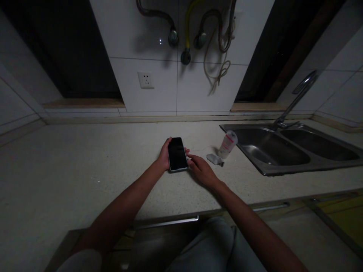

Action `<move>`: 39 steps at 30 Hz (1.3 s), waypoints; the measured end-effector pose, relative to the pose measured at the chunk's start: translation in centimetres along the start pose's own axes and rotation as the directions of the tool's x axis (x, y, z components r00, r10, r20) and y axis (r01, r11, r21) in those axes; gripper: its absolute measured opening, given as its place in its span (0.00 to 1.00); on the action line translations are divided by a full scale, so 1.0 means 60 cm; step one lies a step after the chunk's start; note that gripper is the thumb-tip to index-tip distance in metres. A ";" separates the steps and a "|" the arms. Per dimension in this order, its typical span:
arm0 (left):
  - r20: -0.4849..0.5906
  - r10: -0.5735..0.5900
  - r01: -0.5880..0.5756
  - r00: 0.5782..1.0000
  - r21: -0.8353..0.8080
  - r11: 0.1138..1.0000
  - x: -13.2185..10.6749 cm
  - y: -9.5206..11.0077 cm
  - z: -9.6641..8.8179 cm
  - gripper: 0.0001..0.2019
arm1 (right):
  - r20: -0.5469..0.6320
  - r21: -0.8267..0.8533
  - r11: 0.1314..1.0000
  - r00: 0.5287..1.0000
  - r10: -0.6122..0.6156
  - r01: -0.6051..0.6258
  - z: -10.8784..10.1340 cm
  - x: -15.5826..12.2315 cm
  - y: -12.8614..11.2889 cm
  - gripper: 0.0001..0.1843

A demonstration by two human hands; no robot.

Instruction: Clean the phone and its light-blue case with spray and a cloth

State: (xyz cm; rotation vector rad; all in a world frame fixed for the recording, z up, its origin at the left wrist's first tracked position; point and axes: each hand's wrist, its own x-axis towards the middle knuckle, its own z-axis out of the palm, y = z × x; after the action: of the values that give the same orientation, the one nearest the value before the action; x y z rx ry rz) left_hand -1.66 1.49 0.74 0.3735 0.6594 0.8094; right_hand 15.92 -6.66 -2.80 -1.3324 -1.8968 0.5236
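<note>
A dark-screened smartphone [177, 153] with a pale edge lies on the speckled countertop [85, 166]. My left hand [164, 155] wraps around its left side and holds it. My right hand [202, 170] rests on the counter at the phone's lower right corner, fingertips touching its edge. A thin white cable runs from behind the phone toward the right.
A small white bottle [227, 144] and a crumpled grey packet [215, 159] sit just right of my hands. A steel double sink [286, 149] with a faucet [297, 96] lies beyond. A wall socket [146, 80] and hoses [187, 34] are on the tiled wall. Drawer handles run along the counter's front.
</note>
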 end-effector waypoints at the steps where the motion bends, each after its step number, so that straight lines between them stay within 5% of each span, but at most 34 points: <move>1: 0.012 -0.017 0.017 1.000 0.027 1.000 0.000 0.000 -0.001 0.31 | 0.004 0.001 1.000 1.000 -0.003 0.003 0.000 0.000 -0.001 0.23; 7: 0.040 0.001 -0.003 0.999 0.049 0.999 -0.001 -0.003 0.001 0.37 | 0.027 -0.033 0.999 0.999 -0.027 0.028 -0.003 0.000 -0.004 0.21; 16: 0.013 0.075 -0.075 0.997 -0.016 0.997 -0.003 -0.008 0.010 0.36 | 0.041 -0.086 0.993 0.997 -0.071 0.074 -0.006 0.001 -0.008 0.31; 30: 0.058 0.069 -0.070 0.996 0.031 0.997 0.013 -0.016 -0.002 0.38 | 0.053 -0.077 0.994 0.996 -0.070 0.074 -0.004 0.000 -0.001 0.28; 39: 0.018 0.053 -0.055 0.998 0.115 0.992 0.000 -0.015 0.011 0.42 | 0.038 0.063 0.998 0.999 -0.009 0.006 -0.003 0.001 -0.001 0.25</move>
State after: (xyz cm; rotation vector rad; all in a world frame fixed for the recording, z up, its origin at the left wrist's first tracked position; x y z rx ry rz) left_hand -0.75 0.85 0.73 0.5035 0.6862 0.8213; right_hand 16.02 -6.66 -2.63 -1.2822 -1.8998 0.6043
